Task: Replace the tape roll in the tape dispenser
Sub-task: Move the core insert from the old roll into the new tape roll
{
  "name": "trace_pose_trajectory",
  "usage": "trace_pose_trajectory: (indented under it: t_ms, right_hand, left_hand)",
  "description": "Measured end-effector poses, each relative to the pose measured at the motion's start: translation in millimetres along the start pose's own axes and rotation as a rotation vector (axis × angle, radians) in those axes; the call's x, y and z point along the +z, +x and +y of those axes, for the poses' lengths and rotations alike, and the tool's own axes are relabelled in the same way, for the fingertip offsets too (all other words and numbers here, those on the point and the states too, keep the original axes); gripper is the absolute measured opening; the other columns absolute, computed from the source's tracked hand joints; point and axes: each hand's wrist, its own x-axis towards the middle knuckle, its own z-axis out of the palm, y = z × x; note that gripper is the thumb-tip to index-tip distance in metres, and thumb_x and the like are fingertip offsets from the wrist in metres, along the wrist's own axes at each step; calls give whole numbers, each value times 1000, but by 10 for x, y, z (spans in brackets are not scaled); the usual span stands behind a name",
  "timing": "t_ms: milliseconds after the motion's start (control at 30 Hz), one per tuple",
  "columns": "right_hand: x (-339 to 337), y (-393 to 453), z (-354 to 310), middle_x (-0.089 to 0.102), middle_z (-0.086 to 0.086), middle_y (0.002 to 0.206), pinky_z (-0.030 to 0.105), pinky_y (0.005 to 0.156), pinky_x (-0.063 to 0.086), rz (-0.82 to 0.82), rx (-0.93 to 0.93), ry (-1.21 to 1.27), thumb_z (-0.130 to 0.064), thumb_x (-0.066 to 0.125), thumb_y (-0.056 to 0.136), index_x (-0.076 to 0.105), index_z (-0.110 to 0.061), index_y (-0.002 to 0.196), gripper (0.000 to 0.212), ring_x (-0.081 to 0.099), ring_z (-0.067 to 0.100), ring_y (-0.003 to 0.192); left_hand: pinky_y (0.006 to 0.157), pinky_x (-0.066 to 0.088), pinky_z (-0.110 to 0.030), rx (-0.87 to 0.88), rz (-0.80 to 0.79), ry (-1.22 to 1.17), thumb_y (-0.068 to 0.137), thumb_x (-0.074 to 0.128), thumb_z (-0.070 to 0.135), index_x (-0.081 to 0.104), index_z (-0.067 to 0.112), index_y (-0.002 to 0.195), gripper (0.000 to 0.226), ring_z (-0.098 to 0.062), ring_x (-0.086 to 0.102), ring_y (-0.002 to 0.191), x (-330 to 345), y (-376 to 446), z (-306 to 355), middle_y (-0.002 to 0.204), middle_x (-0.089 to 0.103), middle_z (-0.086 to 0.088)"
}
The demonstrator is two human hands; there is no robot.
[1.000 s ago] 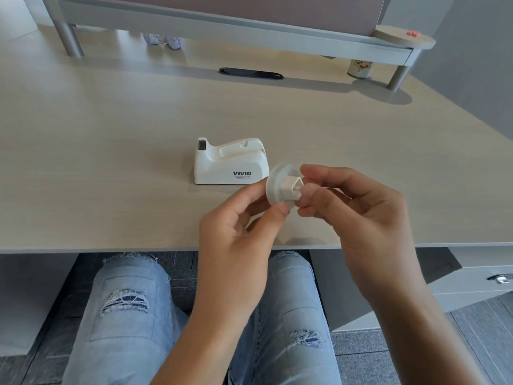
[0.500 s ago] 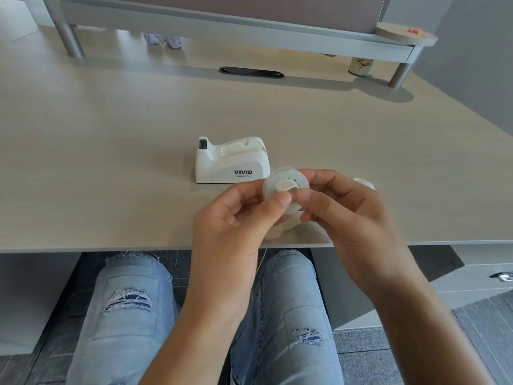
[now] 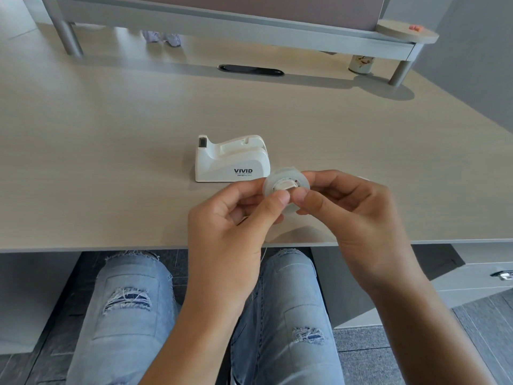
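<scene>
A white tape dispenser (image 3: 231, 159) marked VIVID stands on the wooden desk (image 3: 111, 151), its roll slot empty. Just right of it and nearer to me, both hands hold a clear tape roll (image 3: 286, 184) with a white hub in its centre. My left hand (image 3: 236, 226) pinches the roll's lower left with thumb and forefinger. My right hand (image 3: 358, 215) grips its right side, thumb pressed on the hub. Another small white piece peeks out behind my right hand's knuckles, mostly hidden.
A grey monitor riser (image 3: 249, 26) spans the back of the desk, with a small printed cup (image 3: 361, 63) under its right end. A black cable slot (image 3: 251, 70) lies in front of it. My knees in torn jeans sit below the desk edge.
The roll has turned from facing sideways to facing up toward me, and the hub that stuck out now sits inside the roll. Both hands have closed in around it.
</scene>
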Motion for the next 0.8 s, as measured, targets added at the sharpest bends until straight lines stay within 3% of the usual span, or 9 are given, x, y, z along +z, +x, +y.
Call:
trace_pose_trajectory:
  t_ms: [267,633,800]
  right_hand:
    - [15,3,2,85,8,91,28,82,63,31,25,-46,-21,81,76,82,-7,99,27,77,16,80]
    - [29,24,34,85,10,91,28,82,64,61,41,-43,-16,82,78,82,-3,100,27,79,18,82]
    - [35,29,52,85,11,92,33,87,65,62,46,-33,-17,82,76,81,-1,101,29,80,21,84]
  left_hand:
    - [69,60,-24,-10,39,18,83,81,4,83,11,92,12,-14,77,74,16,6,-1,84,84,-2]
    - [66,58,-20,-31,67,33,82,82,6,84,14,91,13,-13,75,66,17,37,-8,80,84,-2]
    - [71,63,-27,-59,54,4,83,80,5,84,13,91,12,-15,77,68,24,29,-1,80,84,-4]
